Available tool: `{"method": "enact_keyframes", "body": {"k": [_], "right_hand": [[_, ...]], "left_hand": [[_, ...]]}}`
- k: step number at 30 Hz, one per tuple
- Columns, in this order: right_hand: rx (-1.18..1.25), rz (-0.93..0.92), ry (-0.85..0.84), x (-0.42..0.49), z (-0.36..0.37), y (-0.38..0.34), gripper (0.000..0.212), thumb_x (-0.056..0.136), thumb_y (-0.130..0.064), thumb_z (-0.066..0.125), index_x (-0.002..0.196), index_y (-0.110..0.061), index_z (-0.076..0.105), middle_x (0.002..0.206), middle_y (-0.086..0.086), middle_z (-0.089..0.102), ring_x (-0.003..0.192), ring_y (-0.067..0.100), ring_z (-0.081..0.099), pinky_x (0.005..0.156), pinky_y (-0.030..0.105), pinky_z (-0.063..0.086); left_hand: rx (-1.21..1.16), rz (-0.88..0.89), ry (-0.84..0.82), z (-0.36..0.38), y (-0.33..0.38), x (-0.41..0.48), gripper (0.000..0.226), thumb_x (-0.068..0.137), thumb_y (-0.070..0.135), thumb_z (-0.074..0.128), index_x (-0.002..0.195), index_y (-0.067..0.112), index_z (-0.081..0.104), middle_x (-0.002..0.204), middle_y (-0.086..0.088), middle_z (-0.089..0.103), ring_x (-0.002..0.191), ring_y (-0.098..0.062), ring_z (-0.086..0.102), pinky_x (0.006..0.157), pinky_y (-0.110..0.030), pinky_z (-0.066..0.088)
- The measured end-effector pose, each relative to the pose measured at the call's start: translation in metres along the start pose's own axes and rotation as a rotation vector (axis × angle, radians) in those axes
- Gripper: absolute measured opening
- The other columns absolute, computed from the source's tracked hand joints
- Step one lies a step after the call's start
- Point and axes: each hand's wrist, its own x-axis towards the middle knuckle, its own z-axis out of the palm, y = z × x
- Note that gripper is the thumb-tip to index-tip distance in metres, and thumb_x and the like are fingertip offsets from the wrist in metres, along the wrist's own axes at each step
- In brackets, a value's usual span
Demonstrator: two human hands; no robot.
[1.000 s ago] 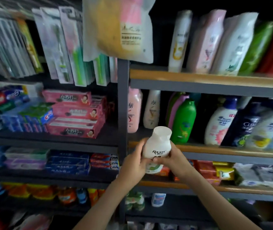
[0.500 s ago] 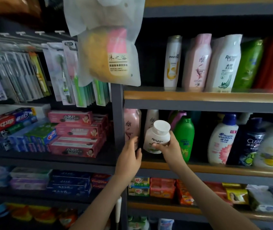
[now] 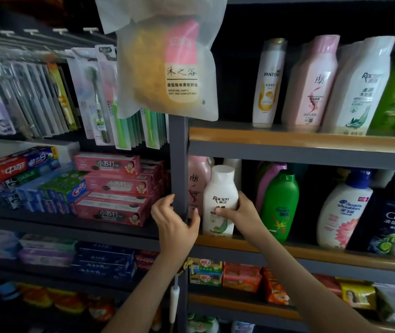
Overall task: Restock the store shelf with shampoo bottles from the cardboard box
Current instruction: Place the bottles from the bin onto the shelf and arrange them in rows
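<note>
Both curled: right hand (image 3: 239,215) grips bottle (image 3: 221,188), left hand (image 3: 173,222) grips post (image 3: 178,152).

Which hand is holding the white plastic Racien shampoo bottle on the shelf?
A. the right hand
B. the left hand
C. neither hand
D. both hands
A: the right hand grips the white plastic Racien shampoo bottle, while the left hand holds the grey metal shelf post.

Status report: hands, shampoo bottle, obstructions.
Right hand grips white plastic shampoo bottle, upright on wooden shelf. Left hand grips grey metal post. Pink bottle, green bottle either side.
</note>
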Motion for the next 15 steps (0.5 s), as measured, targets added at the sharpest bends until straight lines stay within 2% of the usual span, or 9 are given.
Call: {"method": "enact_keyframes", "body": {"k": [3, 6, 9, 12, 15], "right_hand": [[0.028, 0.044, -0.008, 0.008, 0.008, 0.001, 0.039, 0.074, -0.005, 0.076, 0.106, -0.014, 0.054, 0.1, 0.003, 0.068, 0.094, 0.019, 0.067, 0.08, 0.035, 0.057], [0.046, 0.081, 0.008, 0.013, 0.016, 0.002, 0.04, 0.073, -0.008, 0.077, 0.107, -0.014, 0.056, 0.104, 0.006, 0.069, 0.095, 0.022, 0.067, 0.084, 0.044, 0.056], [0.052, 0.086, 0.003, 0.015, 0.026, 0.001, 0.041, 0.072, -0.007, 0.077, 0.106, -0.012, 0.056, 0.102, 0.007, 0.069, 0.092, 0.021, 0.068, 0.083, 0.046, 0.056], [0.045, 0.097, 0.021, 0.016, 0.036, 0.0, 0.039, 0.071, -0.009, 0.078, 0.102, -0.016, 0.057, 0.101, 0.007, 0.07, 0.09, 0.022, 0.069, 0.081, 0.047, 0.057], [0.025, 0.106, 0.046, 0.018, 0.045, -0.001, 0.04, 0.07, -0.012, 0.079, 0.102, -0.016, 0.056, 0.1, 0.006, 0.069, 0.09, 0.022, 0.068, 0.08, 0.047, 0.057]], "left_hand": [[-0.029, -0.161, -0.117, 0.002, -0.005, 0.008, 0.079, 0.067, 0.009, 0.079, 0.128, 0.007, 0.029, 0.124, -0.017, 0.035, 0.115, -0.028, 0.036, 0.094, -0.039, 0.041], [-0.22, -0.394, -0.333, -0.001, -0.006, 0.016, 0.079, 0.076, 0.006, 0.073, 0.138, 0.009, 0.025, 0.132, -0.007, 0.039, 0.122, -0.018, 0.04, 0.1, -0.026, 0.036], [-0.357, -0.462, -0.417, -0.007, -0.006, 0.019, 0.074, 0.081, 0.007, 0.069, 0.14, 0.017, 0.026, 0.123, 0.007, 0.045, 0.112, -0.009, 0.048, 0.091, -0.019, 0.041], [-0.414, -0.542, -0.446, -0.007, -0.006, 0.019, 0.068, 0.083, 0.008, 0.067, 0.139, 0.021, 0.031, 0.119, 0.007, 0.051, 0.105, -0.007, 0.051, 0.073, -0.007, 0.042], [-0.426, -0.577, -0.474, -0.008, -0.006, 0.02, 0.063, 0.083, 0.008, 0.066, 0.137, 0.023, 0.037, 0.117, 0.006, 0.056, 0.1, -0.007, 0.055, 0.064, -0.006, 0.043]]}}
